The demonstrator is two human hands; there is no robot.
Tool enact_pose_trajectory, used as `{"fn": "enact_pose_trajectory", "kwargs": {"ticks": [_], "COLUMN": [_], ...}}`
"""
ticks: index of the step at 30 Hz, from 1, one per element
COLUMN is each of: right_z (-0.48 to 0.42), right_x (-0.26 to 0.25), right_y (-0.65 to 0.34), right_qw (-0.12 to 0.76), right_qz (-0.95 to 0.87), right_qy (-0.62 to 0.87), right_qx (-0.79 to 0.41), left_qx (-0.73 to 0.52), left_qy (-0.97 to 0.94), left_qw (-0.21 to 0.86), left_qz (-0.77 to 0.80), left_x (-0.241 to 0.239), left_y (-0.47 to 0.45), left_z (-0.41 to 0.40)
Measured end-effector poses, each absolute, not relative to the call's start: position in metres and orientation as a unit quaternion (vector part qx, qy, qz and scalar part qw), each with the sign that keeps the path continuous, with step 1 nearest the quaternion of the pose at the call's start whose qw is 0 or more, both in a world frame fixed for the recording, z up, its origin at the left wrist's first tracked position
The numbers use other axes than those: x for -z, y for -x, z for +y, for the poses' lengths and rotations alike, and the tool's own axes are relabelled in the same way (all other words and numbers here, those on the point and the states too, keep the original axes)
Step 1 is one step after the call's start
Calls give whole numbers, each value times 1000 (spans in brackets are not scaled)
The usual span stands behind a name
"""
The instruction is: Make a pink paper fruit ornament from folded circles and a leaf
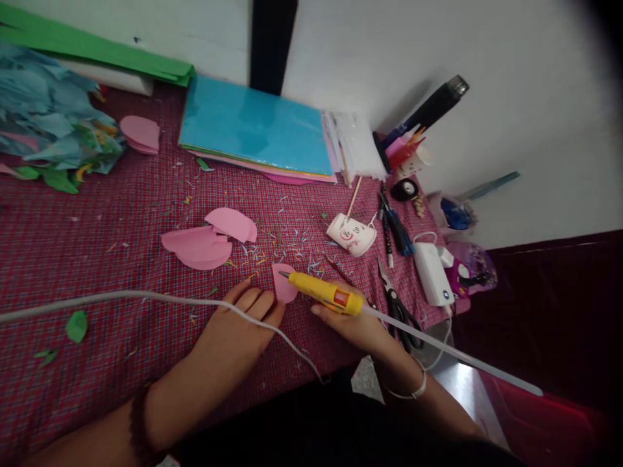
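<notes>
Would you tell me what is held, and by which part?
Right hand grips yellow glue gun by its rear; left hand holds nothing, beside pink petal.

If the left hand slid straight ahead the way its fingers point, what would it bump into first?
Most likely the small pink paper piece, just ahead of the left hand, with the tip of the yellow glue gun right above it. Depth is unclear.

At lower centre the left hand (238,324) lies flat on the table (97,259), fingertips touching a paper petal (283,285) just to the right. The glue gun (324,293), held in the right hand (355,324), has its tip over the petal. Paper cutouts (204,243) lie up-left of the hands, a tipped cup (353,235) up-right, scissors (399,306) just right of the right hand, and a stack of sheets (257,126) at upper centre.
</notes>
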State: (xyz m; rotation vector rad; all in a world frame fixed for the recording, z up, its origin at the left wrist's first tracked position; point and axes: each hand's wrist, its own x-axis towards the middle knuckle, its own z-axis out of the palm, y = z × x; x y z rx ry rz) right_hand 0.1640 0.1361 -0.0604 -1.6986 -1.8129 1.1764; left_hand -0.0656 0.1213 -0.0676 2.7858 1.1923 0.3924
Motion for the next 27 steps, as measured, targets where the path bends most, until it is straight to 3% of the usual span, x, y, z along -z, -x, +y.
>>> {"fn": "enact_pose_trajectory", "kwargs": {"ticks": [7, 11, 17, 27], "right_z": [134, 123, 90, 94], "right_x": [54, 51, 48, 41], "right_y": [-165, -165, -172, -160], "right_qw": [215, 216, 277, 295], "right_qz": [-646, -659, -632, -602], "right_qy": [566, 572, 655, 668], "right_qx": [-465, -437, -308, -322], "left_qx": [-245, -288, -257, -337], "left_qy": [-937, -917, -916, -925], "left_qw": [33, 18, 21, -14], "left_qz": [246, 275, 307, 175], "left_x": [10, -19, -18, -5], "left_y": [39, -21, -72, -42], "left_z": [95, 92, 95, 111]}}
